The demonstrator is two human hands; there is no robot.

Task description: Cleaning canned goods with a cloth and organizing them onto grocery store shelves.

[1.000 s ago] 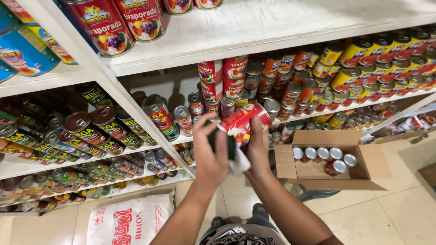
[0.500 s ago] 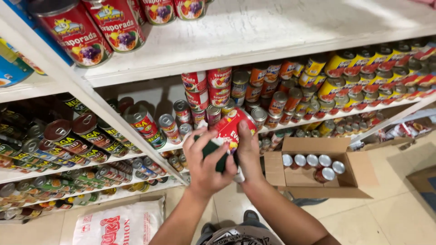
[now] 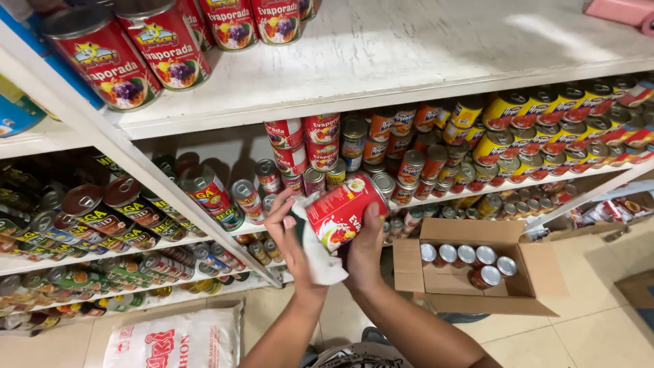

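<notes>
Whereas a second ago it sat lower and more upright, the red can (image 3: 343, 210) now lies tilted before the middle shelf (image 3: 436, 197), right hand (image 3: 364, 252) clasped beneath it, left hand (image 3: 289, 232) pressing a white cloth (image 3: 319, 255) against its side: wiping under way.

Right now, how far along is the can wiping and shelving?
Done: the shelf already holds rows of cans. In hand: the right hand holds a red can on its side, while the left hand presses a white cloth against it. Left: about five cans sit in the open cardboard box on the floor.
</notes>
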